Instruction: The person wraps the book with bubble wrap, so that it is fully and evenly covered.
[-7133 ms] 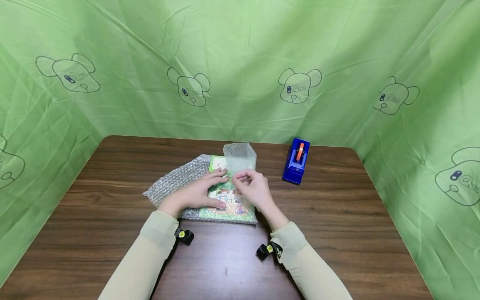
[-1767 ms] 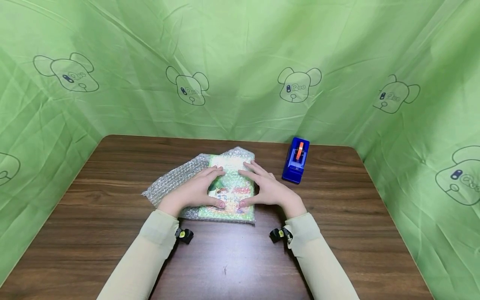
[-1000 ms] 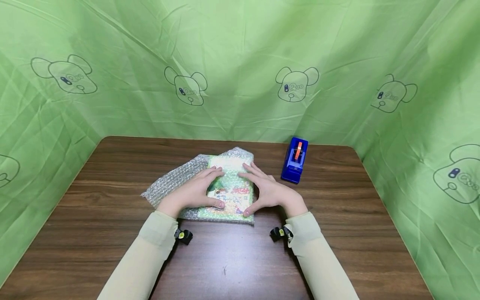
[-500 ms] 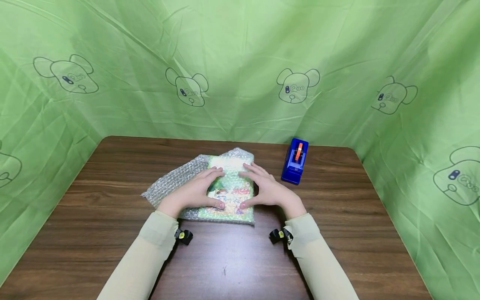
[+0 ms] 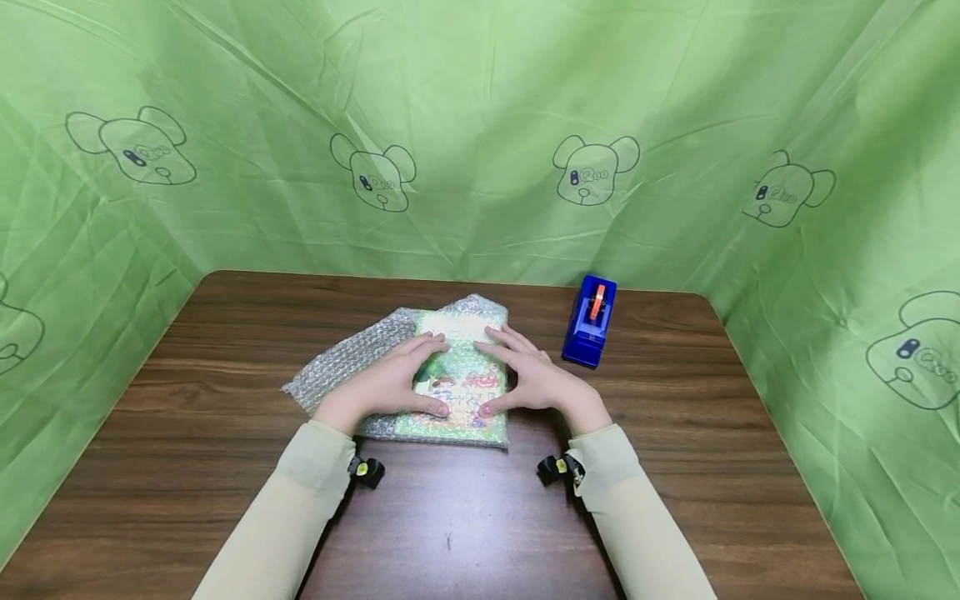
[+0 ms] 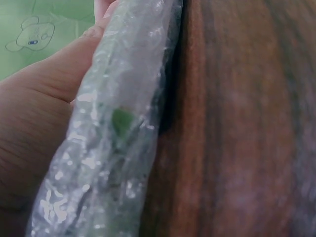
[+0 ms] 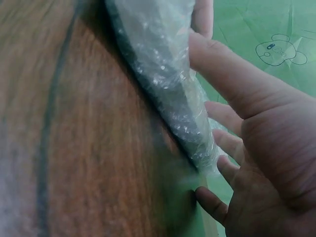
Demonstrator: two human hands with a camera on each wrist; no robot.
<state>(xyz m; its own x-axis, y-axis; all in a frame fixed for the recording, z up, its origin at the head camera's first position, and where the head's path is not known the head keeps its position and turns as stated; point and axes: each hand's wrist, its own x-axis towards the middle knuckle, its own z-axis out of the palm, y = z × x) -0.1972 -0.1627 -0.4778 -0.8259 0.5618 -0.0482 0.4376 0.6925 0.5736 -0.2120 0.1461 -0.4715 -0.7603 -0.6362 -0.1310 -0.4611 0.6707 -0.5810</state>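
Note:
A flat, book-like item with a colourful green printed cover (image 5: 459, 367) lies in bubble wrap (image 5: 352, 358) in the middle of the table. My left hand (image 5: 393, 383) rests on its left part, thumb and fingers spread. On its right side lies my right hand (image 5: 543, 379), fingers spread toward the far edge and thumb near the lower right. In the left wrist view the bubble wrap's near edge (image 6: 113, 123) runs beside the hand. The right wrist view shows the wrap's side (image 7: 163, 74) against the thumb, with the other fingers extended along it.
A blue tape dispenser (image 5: 589, 321) with an orange-red roll stands at the back right of the brown wooden table (image 5: 675, 467). Green cloth (image 5: 480, 142) printed with bear-like heads hangs around the back and sides.
About seven seconds ago my right hand pinched a raised clear flap at the upper right; now the flap lies flat under that spread hand. Lately only the right thumb has shifted slightly.

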